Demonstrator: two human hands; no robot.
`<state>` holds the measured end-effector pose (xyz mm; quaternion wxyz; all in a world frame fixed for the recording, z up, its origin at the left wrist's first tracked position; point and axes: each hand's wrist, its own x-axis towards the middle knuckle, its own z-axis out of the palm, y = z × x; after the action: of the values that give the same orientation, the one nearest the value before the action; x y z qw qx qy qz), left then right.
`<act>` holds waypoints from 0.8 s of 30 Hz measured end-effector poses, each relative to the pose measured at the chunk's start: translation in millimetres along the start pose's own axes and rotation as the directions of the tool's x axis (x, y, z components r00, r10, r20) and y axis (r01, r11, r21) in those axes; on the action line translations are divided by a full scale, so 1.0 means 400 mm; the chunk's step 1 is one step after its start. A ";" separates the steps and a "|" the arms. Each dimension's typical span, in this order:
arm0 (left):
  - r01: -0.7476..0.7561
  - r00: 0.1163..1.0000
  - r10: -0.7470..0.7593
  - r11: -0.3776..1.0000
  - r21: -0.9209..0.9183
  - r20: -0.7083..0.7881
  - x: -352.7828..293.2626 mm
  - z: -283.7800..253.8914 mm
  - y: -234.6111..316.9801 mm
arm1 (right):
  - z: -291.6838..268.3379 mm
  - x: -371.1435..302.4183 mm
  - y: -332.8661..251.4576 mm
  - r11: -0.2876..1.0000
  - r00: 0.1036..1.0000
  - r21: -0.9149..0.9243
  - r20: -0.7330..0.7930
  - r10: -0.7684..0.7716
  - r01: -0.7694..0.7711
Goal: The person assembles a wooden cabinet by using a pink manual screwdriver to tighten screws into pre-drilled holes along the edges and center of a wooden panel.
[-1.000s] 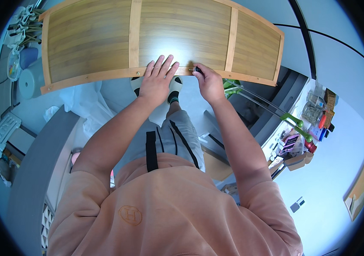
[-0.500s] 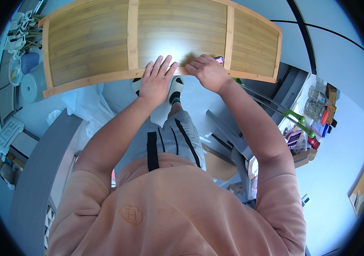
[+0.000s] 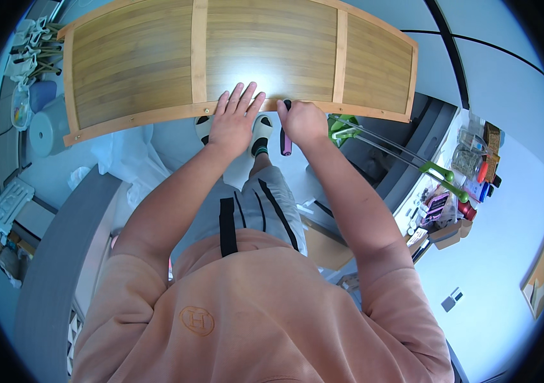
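Observation:
A long wooden panel [image 3: 135, 57] with a light frame lies across the far side in front of me. My left hand [image 3: 232, 121] is spread over its near rail, fingers straight on the wood and holding nothing. Beside it, my right hand [image 3: 306, 122] is closed around a short black-and-pink hand tool [image 3: 286, 145] at the same rail. The tool's pink end points toward me, while its black end shows above the thumb. My fingers hide its middle, and whether it touches a fastener cannot be seen. Small metal fasteners [image 3: 133, 119] dot the rail.
My slippered feet [image 3: 262, 131] are below the rail. A grey cabinet top [image 3: 71, 236] stands at left, with crumpled white plastic [image 3: 133, 159] beyond it. At right are a green long-handled dustpan [image 3: 343, 127] and a cluttered shelf with jars [image 3: 470, 163].
My right hand has turned with the tool, whose pink end swung from over the panel to pointing toward me. My right forearm moved inward. The left hand stayed put.

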<state>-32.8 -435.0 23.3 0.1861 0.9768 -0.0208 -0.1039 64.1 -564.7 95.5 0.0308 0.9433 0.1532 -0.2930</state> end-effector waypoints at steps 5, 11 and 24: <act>-0.011 1.000 0.011 1.000 0.006 -0.026 0.002 0.002 -0.011 | 0.001 0.009 0.008 0.995 0.995 -0.022 -0.023 -0.093 0.093; -0.015 1.000 0.014 1.000 -0.009 -0.019 0.006 0.010 -0.003 | 0.003 0.043 0.100 0.735 0.665 -0.316 -0.315 -0.677 0.599; -0.024 1.000 0.023 0.998 0.050 0.003 0.008 0.011 -0.012 | 0.004 0.020 0.059 0.894 0.853 -0.195 -0.274 -0.444 0.403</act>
<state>-30.7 -432.2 17.0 0.1629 0.9807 -0.0351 -0.1026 76.7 -585.2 89.2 0.0022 0.9162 0.3791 -0.1295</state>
